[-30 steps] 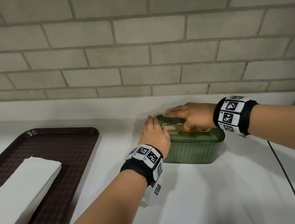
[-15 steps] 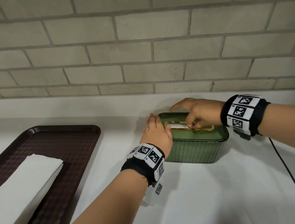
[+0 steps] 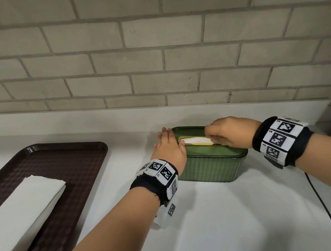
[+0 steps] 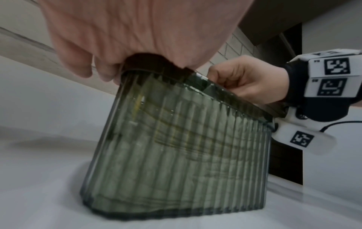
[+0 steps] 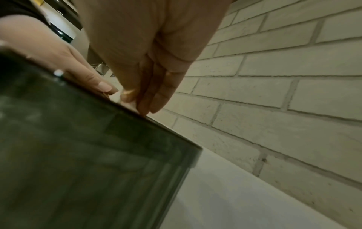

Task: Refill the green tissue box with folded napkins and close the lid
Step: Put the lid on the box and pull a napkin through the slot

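The green tissue box (image 3: pixel 210 162) stands on the white counter near the wall, its lid down. A white napkin (image 3: pixel 196 141) pokes from the gold-rimmed slot in the lid. My left hand (image 3: pixel 168 144) holds the box's left end, thumb on the lid and fingers down the end wall. In the left wrist view those fingers (image 4: pixel 78 62) wrap over the ribbed box (image 4: pixel 176 147). My right hand (image 3: pixel 212 134) sits on the lid and pinches the napkin at the slot. The right wrist view shows its fingertips (image 5: pixel 149 96) on a bit of white napkin (image 5: pixel 117 96).
A brown tray (image 3: pixel 63 161) lies at the left with a stack of folded napkins (image 3: pixel 24 215) on it. A black cable (image 3: pixel 325 209) runs along the counter at the right. A brick wall (image 3: pixel 150 53) rises just behind the box.
My right hand lifted from lying flat on the lid and now pinches the napkin at the slot. White napkin now shows there. The left hand stayed on the box.
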